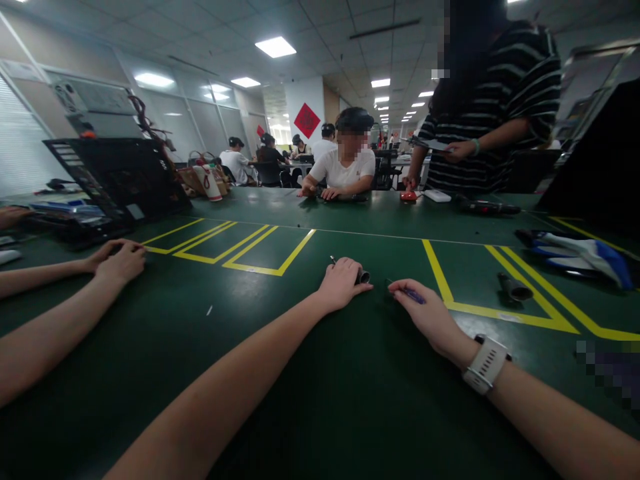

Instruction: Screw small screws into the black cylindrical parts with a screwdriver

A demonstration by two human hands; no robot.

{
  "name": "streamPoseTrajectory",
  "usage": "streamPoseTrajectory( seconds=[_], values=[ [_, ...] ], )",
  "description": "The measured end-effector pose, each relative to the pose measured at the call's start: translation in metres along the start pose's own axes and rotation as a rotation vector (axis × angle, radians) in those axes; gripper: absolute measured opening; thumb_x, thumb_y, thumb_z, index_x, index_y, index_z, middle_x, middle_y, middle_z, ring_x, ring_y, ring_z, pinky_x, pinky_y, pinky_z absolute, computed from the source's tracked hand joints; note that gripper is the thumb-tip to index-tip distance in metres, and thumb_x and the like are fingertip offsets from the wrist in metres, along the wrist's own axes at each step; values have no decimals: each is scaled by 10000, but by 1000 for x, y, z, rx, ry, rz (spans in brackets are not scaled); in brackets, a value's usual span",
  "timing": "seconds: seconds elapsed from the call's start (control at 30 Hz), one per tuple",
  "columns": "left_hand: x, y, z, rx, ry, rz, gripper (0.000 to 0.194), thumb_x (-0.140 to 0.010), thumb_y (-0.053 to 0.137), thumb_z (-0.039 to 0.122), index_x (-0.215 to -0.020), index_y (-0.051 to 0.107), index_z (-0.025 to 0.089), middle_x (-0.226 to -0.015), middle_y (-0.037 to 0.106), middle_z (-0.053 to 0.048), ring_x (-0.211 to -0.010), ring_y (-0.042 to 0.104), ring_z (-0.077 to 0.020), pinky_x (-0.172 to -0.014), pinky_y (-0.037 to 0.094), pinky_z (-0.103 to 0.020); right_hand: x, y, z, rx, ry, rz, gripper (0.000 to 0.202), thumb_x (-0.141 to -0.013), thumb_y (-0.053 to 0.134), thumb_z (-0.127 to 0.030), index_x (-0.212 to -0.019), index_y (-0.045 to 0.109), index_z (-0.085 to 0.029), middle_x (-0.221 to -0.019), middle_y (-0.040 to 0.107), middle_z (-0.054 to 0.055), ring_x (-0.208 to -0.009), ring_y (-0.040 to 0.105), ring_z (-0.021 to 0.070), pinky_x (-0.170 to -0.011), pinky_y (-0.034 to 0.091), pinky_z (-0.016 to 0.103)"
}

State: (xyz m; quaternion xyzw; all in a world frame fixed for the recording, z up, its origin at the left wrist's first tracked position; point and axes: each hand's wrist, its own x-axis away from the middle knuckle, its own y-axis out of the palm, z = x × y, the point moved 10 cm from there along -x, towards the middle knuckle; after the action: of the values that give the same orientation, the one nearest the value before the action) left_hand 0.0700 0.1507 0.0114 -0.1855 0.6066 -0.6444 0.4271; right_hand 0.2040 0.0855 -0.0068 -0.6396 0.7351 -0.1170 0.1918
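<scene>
My left hand [343, 283] rests on the green table, fingers curled over a dark tubular part [365, 276] whose round open end faces right. A small metal tip pokes out beyond the fingers; most of the part is covered. Just to the right, my right hand [425, 313] pinches a small tool with a purple handle [414, 295], like a small screwdriver, its thin end pointing left toward the tubular part without touching it. Another dark tubular piece [515, 288] lies farther right, between yellow tape lines.
Blue-and-white gloves [583, 253] lie at the right. A neighbour's hands [117, 259] work at the left, near a black panel [120, 177]. Across the table [280, 327], one person sits and another stands by a red object [409, 196], a white box [437, 195] and a dark tool [487, 207].
</scene>
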Motion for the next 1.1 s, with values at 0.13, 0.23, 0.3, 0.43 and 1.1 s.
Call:
streamPoseTrajectory(
  seconds=[0.13,0.23,0.3,0.43,1.1],
  values=[
    [2,0,1,21,14,-6,366,-843,521,487,-1051,507,187,-1192,568,-114,-1273,381,-311,-1005,265,-610,2,1,3,-1,-6,-23,200,-822,511,-298,-929,656,-212,-980,649,30,-927,590,202,-829,445,391],
    [3,0,1,34,19,0,354,-840,530,479,-1060,498,204,-1223,562,-95,-1317,335,-321,-1036,147,-670,3,1,2,-1,-10,-31,201,-816,520,-303,-926,665,-219,-989,652,31,-927,591,208,-820,444,393],
    [3,-2,2,28,23,21,354,-832,544,477,-1053,503,204,-1243,554,-91,-1328,320,-328,-1048,93,-679,2,1,0,-3,-20,-26,193,-807,530,-305,-910,666,-216,-975,655,31,-927,590,208,-832,437,391],
    [6,-9,9,-10,72,93,367,-811,582,468,-1039,505,191,-1272,544,-93,-1338,310,-320,-1084,61,-636,2,0,-1,-13,-42,-10,188,-799,532,-303,-892,664,-205,-955,659,34,-922,590,208,-839,431,383],
    [84,-40,57,79,193,104,434,-746,645,509,-993,523,174,-900,608,-58,-795,543,-203,-756,432,-352,4,-1,-1,-161,-29,-19,218,-743,631,-362,-886,696,-212,-965,679,37,-947,597,222,-894,410,422]
  ],
)
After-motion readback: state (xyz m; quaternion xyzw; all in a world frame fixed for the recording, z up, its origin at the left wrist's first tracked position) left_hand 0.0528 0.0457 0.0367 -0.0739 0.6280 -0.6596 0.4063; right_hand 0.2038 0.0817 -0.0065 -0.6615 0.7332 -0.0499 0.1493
